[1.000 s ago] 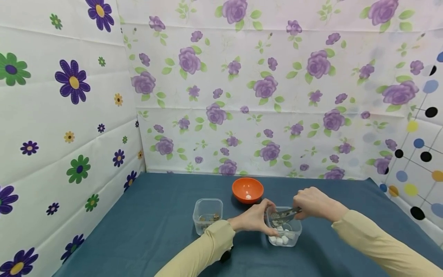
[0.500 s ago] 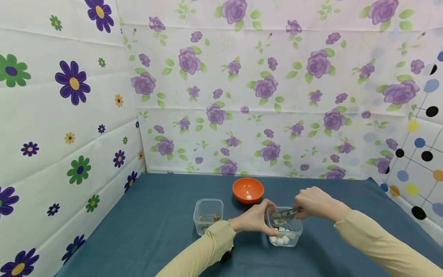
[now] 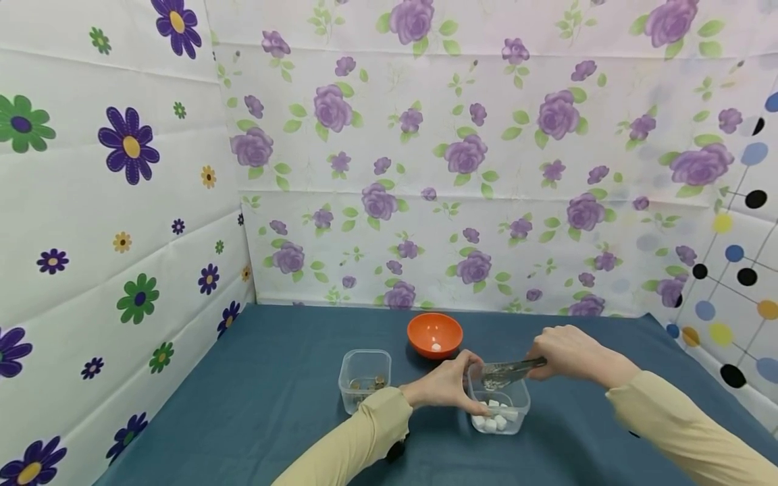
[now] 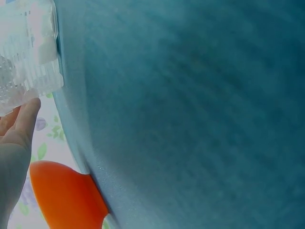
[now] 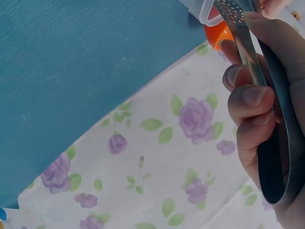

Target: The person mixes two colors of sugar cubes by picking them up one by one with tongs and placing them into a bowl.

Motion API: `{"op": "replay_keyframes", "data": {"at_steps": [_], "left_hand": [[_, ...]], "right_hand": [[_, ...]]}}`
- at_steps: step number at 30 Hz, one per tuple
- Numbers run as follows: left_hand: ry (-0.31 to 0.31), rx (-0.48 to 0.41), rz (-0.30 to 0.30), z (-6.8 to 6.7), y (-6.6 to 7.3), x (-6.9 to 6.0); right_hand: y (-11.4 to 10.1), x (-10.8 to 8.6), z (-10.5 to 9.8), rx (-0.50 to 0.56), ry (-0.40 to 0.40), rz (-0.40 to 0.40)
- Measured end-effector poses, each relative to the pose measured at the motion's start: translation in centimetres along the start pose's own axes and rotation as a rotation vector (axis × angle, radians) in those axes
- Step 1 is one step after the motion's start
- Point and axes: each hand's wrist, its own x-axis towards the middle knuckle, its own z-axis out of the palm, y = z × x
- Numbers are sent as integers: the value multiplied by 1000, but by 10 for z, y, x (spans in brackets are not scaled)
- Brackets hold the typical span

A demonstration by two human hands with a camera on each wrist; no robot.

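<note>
silver perforated metal tongs (image 3: 509, 370): over clear square plastic container (image 3: 515, 393) of small white chunks (image 3: 500, 422); right hand (image 3: 568, 352) grip holds them, load unclear. left hand (image 3: 445, 386) grip clasps container's side. advised: light squeeze, container steady. round orange bowl (image 3: 431, 331): beyond.

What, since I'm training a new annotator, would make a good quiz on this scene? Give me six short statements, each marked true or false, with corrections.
1. The right hand holds metal tongs. True.
2. The orange bowl stands nearer the person than both clear containers. False: it stands farther away.
3. The left hand holds the container with white pieces. True.
4. The tongs reach into the orange bowl. False: their tips are at the container in the left hand.
5. A white piece lies in the orange bowl. True.
6. The other clear container holds white pieces. False: brownish pieces lie in it.
</note>
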Motion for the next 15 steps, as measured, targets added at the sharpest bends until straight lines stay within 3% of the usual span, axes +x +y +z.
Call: {"op": "replay_keyframes", "data": {"at_steps": [8,15], "left_hand": [[-3,-31,21,0,0,-1],[2,-22,25,-1,0,-2]], "right_hand": [[5,-9,-1,42,-3,-18],[7,-15,-6,140,-43,24]]}}
